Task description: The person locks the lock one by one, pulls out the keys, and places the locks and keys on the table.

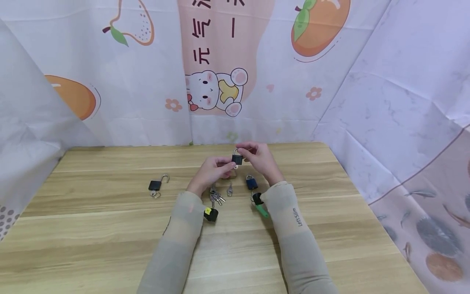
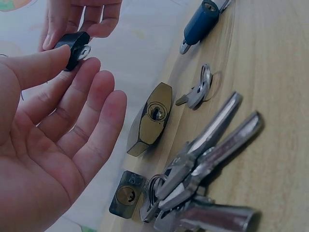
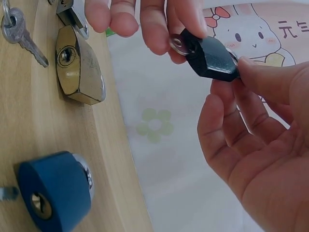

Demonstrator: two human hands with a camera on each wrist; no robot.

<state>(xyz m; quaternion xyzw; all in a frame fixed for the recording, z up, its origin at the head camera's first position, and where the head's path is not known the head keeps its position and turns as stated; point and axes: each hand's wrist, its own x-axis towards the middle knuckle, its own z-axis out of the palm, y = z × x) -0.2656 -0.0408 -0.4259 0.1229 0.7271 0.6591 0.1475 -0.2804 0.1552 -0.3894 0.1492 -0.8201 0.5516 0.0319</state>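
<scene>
Pale sleeves (image 1: 308,253), both hands (image 1: 210,174) (image 1: 261,161) pinching a raised black padlock (image 1: 237,159) with key (image 2: 85,51), blue padlock (image 1: 251,183) on table (image 1: 92,245)

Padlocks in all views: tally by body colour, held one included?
Black: 2 (held padlock, open padlock on the table)
Brass padlock: 1
Blue padlock: 1
Grey padlock: 1
Total: 5
</scene>
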